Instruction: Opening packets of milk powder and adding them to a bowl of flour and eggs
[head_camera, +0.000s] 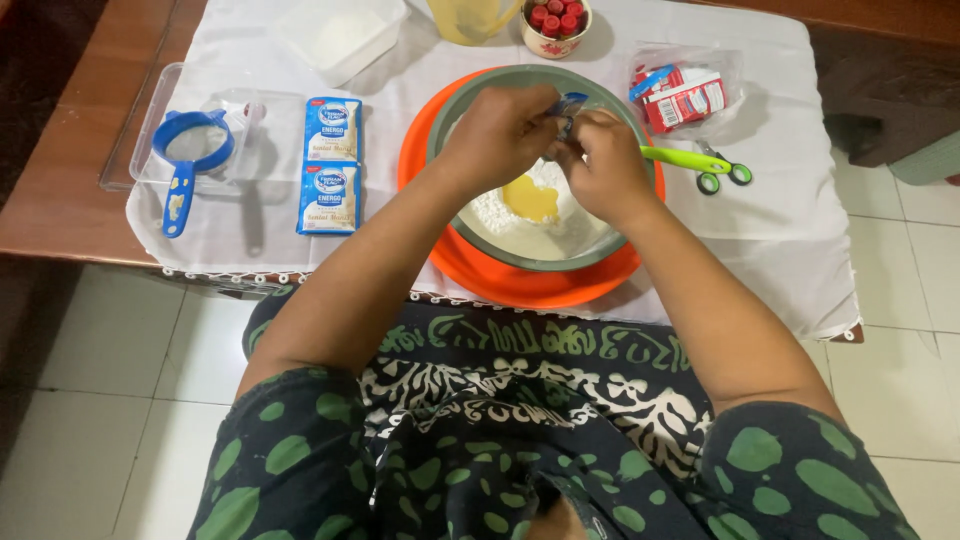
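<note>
Near the frame's centre, a grey round metal bowl (470, 225) of white flour and yellow egg sits on an orange plastic tray (500, 282). Above it, the left hand (497, 135) and right hand (606, 165) pinch a small blue sachet (570, 104) together. Green-handled scissors (700, 163) lie right; two blue-white sachets (331, 165) lie left on the table (60, 190).

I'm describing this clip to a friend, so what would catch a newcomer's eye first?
Both hands, left hand and right hand, meet over the grey bowl, pinching a small blue sachet. Below them a yellow egg yolk sits in white flour, and the bowl rests on a bright orange basin at the table's centre.
</note>
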